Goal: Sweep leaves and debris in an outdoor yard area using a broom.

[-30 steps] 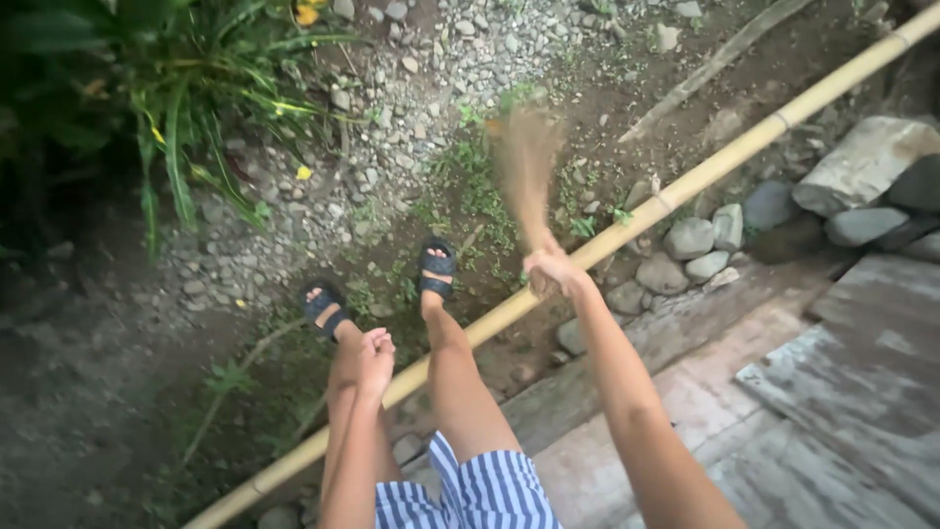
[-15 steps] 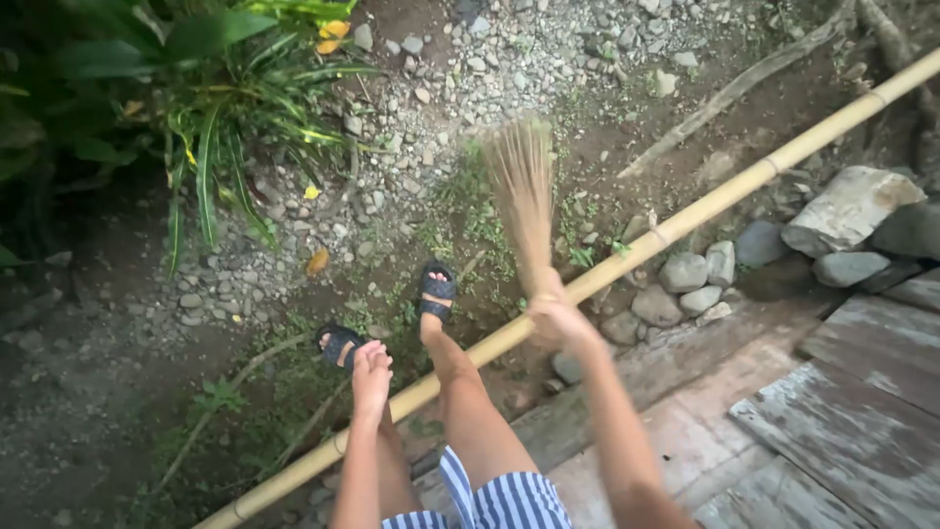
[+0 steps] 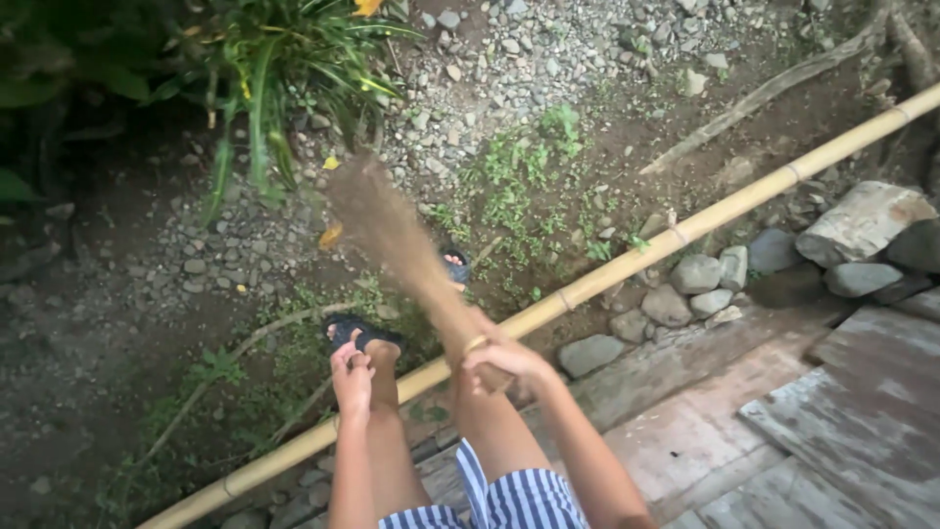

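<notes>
At the upper left of the frame a green plant [image 3: 264, 59] with long leaves hangs over the dirt. Just right of it, a yellow leaf [image 3: 331, 235] lies on the small stones.

In the lower middle, the left hand [image 3: 352, 377] hangs loose with nothing in it, and its fingers look a little curled. It sits in front of the left foot in a black sandal [image 3: 357, 335], so I cannot see that foot well.

Next to it, the right hand [image 3: 504, 360] is wrapped tight around the bottom of a broom [image 3: 392, 235]. The broom sticks up toward the middle of the frame, over the ground. It is very blurry, so I cannot tell where its tips end or if they touch the ground.

The broom could hit the plant and break its leaves, because the brush end is close to them. It could flick stones onto the bare toes. It could slip out, because only one hand holds it.

A long bamboo pole [image 3: 607, 279] runs from the lower left to the upper right. A foot could catch on it and the person could trip.

The other sandal [image 3: 455, 264] is mostly hidden behind the broom. On the right are round grey rocks [image 3: 695, 274] and old wooden boards [image 3: 842, 431]. The boards are cut off at the edge.
</notes>
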